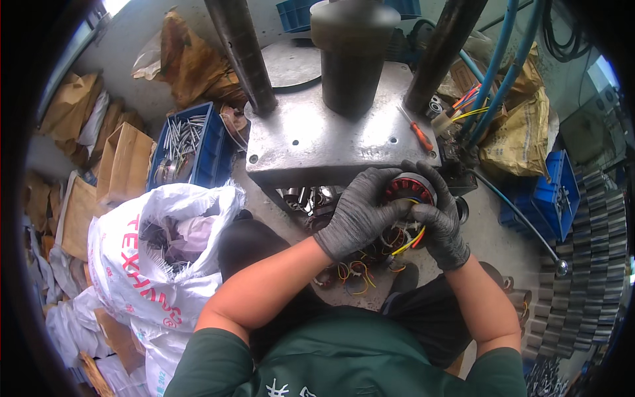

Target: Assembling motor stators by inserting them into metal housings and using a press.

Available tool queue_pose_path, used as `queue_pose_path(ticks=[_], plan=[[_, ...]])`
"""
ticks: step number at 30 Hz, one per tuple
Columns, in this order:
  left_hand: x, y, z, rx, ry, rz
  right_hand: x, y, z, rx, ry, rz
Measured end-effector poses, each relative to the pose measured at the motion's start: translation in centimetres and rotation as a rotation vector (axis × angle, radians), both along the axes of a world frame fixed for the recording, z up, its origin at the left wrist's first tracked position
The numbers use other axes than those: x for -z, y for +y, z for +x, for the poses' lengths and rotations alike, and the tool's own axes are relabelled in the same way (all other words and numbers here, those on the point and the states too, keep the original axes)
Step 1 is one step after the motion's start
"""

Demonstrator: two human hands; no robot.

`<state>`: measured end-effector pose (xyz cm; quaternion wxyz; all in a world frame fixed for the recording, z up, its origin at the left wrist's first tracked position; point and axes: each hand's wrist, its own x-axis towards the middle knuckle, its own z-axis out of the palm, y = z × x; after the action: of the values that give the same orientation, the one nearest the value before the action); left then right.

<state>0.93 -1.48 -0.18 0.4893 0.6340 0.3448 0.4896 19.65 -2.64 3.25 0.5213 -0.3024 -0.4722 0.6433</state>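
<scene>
My left hand (357,213) and my right hand (443,225), both in dark grey gloves, are closed round a motor stator (405,187) with red windings inside a dark ring. They hold it just off the front edge of a steel press table (331,147). Yellow and red lead wires (410,245) hang from the stator below my thumbs. On the table's right front corner lies a screwdriver (421,137) with a red handle. Over the table's middle stands the thick press ram (354,76). Beneath my hands, several more wired stators (357,268) sit low between my legs.
A white woven sack (116,258) stands open at my left. Behind it is a blue bin (210,149) of metal rods. At right are a lever with a ball knob (561,267), a blue crate (562,205) and stacked metal parts (575,264). Two steel columns flank the ram.
</scene>
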Motion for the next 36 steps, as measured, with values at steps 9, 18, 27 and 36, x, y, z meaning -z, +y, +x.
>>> queue_pose_path(ticks=[9,18,27,36], plan=[[0.4,0.9,-0.5,-0.078,-0.168,-0.382,1.6,-0.6,-1.5,-0.104,-0.213,0.142],[-0.2,0.4,-1.7,0.112,-0.071,-0.06,-0.3,0.9,-0.3,-0.046,0.357,-0.388],[-0.1,0.5,-0.9,-0.068,0.022,0.166,-1.3,3.8,-0.8,-0.094,0.17,-0.354],[-1.6,0.8,-1.9,-0.284,-0.005,0.108,6.3,15.1,5.2,0.569,-1.167,0.551]])
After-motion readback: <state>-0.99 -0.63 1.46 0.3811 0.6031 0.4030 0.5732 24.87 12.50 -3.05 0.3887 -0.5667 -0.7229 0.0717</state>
